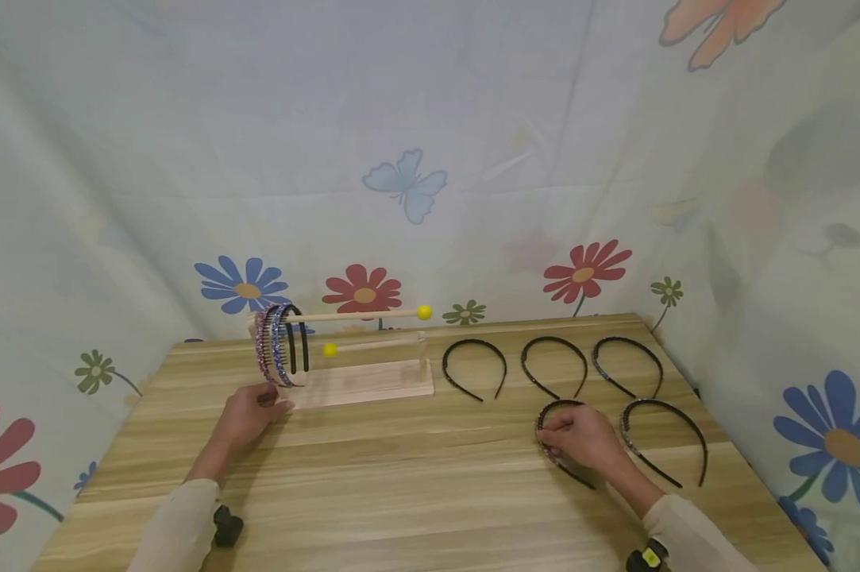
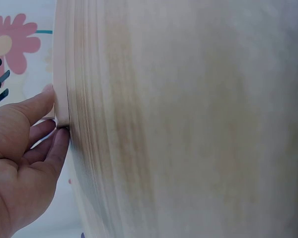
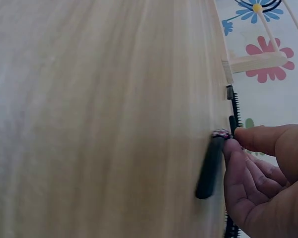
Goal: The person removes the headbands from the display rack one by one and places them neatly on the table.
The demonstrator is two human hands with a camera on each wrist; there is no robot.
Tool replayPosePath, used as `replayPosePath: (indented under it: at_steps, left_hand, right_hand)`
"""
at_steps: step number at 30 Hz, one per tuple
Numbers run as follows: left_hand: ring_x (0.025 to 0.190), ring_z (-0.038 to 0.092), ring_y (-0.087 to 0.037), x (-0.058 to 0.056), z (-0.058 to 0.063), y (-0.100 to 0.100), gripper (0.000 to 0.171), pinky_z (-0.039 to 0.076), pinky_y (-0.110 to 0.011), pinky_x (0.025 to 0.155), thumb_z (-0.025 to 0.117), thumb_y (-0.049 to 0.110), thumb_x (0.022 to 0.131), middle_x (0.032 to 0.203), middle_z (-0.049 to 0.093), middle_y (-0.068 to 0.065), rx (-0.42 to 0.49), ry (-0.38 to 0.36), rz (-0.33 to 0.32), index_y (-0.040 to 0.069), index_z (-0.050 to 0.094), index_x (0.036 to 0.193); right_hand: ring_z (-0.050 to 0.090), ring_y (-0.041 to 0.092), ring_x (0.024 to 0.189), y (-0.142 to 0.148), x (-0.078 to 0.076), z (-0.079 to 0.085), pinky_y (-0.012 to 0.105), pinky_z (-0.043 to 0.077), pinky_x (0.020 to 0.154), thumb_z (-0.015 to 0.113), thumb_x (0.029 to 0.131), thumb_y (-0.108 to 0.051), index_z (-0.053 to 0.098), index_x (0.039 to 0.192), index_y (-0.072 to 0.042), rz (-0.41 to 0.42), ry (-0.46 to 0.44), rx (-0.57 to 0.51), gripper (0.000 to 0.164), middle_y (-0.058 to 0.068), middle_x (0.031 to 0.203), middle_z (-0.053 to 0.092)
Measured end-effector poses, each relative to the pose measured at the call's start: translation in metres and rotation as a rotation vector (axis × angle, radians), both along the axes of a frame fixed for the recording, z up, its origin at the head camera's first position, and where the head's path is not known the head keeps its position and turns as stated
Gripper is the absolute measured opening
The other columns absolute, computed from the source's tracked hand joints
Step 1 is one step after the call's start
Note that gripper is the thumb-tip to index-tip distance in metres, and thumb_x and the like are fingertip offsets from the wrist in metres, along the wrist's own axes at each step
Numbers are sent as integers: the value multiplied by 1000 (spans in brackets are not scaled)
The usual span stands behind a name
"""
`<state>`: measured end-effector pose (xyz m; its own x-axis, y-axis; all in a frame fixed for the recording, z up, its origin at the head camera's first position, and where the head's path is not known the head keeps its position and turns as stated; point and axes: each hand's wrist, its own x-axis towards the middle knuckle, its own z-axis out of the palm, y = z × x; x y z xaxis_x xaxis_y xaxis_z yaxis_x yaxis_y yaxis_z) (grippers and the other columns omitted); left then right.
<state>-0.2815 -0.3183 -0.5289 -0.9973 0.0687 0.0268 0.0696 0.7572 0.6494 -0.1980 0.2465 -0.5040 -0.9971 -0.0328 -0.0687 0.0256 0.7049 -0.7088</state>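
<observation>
At lower right of the head view, a glittery headband (image 1: 541, 421) is pinched in the fingers of the right hand (image 1: 585, 437); at left, the wooden rack (image 1: 376, 383) is gripped by the left hand (image 1: 251, 415). The headband should be lifted clear of neighbours.
</observation>
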Motion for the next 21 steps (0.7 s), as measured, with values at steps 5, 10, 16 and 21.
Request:
replayPosePath:
  at_steps: [5,10,16,21]
  left_hand:
    - [117,65,-43,1,1,0,49,54,-54,97,71,24,98,127,66,-29,-4,-19,10,-11,62,130]
    - [117,65,-44,0,-1,-1,49,54,-55,97,72,25,98,126,66,-29,-12,-17,9,-11,62,129]
    - [115,66,-44,-1,-3,-3,46,54,-56,96,72,24,97,123,68,-29,-26,7,-1,-10,64,126]
    - [115,66,-45,-1,-2,-2,46,54,-56,96,72,24,97,124,67,-30,-19,9,5,-11,64,126]
  right_hand:
    - [69,17,82,7,-5,10,33,57,68,76,93,-31,78,99,-7,-4,25,7,24,2,91,76]
    - [70,18,85,4,-14,29,32,56,68,72,97,-33,76,110,-6,20,81,-9,31,6,98,76]
    - [70,16,89,-16,-24,54,31,57,70,72,96,-39,76,114,-10,75,206,-56,34,2,100,76]
    - [70,16,87,-42,-33,68,29,57,71,74,95,-38,76,114,-10,122,306,-165,34,3,99,76]
